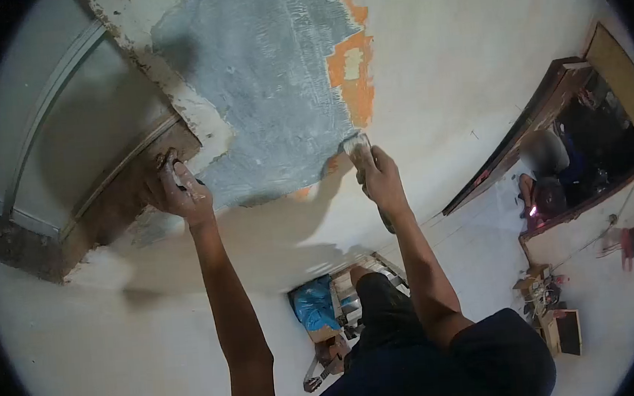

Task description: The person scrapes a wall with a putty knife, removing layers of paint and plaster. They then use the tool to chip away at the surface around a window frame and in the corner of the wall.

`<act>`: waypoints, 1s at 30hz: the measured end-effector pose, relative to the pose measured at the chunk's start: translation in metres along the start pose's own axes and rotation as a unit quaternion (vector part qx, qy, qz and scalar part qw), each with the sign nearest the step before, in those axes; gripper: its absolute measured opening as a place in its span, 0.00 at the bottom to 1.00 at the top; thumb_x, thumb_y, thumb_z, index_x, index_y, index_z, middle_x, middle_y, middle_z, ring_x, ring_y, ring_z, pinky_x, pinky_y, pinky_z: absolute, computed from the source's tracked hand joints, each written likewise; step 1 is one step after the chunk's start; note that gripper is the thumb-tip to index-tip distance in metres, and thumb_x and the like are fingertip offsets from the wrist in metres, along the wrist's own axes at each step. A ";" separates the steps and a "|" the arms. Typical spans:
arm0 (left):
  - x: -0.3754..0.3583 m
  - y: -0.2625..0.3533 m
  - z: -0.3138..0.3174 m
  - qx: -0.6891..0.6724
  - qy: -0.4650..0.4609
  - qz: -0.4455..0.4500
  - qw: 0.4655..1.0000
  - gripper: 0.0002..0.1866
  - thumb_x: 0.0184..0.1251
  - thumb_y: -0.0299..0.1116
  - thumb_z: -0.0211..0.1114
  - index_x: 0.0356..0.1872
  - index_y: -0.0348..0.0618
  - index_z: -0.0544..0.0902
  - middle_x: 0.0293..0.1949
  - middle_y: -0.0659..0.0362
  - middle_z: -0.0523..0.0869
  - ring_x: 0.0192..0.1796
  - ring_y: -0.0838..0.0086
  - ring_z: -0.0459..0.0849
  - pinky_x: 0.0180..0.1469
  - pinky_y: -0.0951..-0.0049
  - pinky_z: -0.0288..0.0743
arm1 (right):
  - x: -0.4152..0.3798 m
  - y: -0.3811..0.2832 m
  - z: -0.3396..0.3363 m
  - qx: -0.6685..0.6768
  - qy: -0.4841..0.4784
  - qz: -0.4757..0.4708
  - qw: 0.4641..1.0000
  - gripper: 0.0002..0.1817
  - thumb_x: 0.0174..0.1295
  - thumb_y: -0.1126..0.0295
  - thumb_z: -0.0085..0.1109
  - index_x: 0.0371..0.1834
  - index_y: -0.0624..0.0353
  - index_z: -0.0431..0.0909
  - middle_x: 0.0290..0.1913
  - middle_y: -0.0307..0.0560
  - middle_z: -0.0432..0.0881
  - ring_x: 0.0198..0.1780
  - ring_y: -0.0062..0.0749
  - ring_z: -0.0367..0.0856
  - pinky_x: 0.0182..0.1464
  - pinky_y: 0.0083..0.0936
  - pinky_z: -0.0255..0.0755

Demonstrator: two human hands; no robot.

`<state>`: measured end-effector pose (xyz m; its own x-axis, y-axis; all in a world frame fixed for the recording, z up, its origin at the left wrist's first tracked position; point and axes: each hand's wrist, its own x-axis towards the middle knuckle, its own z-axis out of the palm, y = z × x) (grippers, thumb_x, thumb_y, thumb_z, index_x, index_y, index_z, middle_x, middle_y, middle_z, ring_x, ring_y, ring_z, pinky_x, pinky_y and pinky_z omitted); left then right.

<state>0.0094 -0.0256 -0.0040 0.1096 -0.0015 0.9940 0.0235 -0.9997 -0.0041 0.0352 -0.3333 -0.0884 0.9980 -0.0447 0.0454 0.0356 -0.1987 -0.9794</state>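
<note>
Standing up on a ladder [371, 268], the person had both arms stretched overhead so the patch of wall could be reached, the dark-clothed knee planted on a rung for balance. Lower down by the ladder sat a blue bag [314, 302], parked close where it could be got at. Up came the right hand [381, 179], fingers wrapped tight round the handle of a trowel [358, 147], the blade laid flat against the lower edge of the grey plaster [267, 90], a good angle for spreading rather than digging. Over on the other side, the left hand [181, 190] was curled closed on the broken edge beside the window frame [88, 134]; it looked like a bracing grip, though whether anything small sat inside those smeared fingers I could not tell. Orange paint [355, 68] showed at the right rim of the grey patch, where the white wall [469, 52] had been stripped back. Farther off, through a doorway [551, 142], another person crouched, well apart from the work.
</note>
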 end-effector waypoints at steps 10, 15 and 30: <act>0.002 -0.005 -0.003 0.035 -0.013 0.082 0.996 0.09 0.69 0.33 0.50 0.36 0.41 0.78 0.36 0.50 0.80 0.46 0.50 0.78 0.50 0.46 0.64 | 0.004 0.006 0.023 0.224 0.016 0.061 0.973 0.20 0.68 0.57 0.51 0.20 0.56 0.70 0.12 0.33 0.65 0.08 0.13 0.56 0.09 0.16 0.46; -0.002 -0.006 -0.004 0.079 -0.009 0.110 0.991 0.09 0.64 0.24 0.55 0.44 0.40 0.68 0.36 0.46 0.78 0.42 0.44 0.79 0.43 0.41 0.69 | 0.010 -0.018 0.025 0.231 0.037 0.059 0.970 0.22 0.68 0.55 0.51 0.19 0.57 0.68 0.12 0.32 0.64 0.08 0.13 0.55 0.09 0.15 0.45; -0.001 0.001 -0.005 0.086 -0.024 0.083 0.993 0.05 0.64 0.25 0.52 0.32 0.38 0.77 0.37 0.48 0.81 0.47 0.44 0.77 0.49 0.42 0.66 | -0.089 0.262 -0.067 -0.524 -0.172 0.191 0.812 0.35 0.53 0.40 0.60 0.47 0.64 0.76 0.49 0.65 0.77 0.51 0.56 0.77 0.50 0.43 0.73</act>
<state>0.0039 -0.0270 -0.0047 0.1730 -0.1608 0.9717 0.1708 -0.9667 -0.1904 -0.0482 -0.4469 -0.3358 0.8879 -0.0577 -0.4565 -0.1640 -0.9666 -0.1968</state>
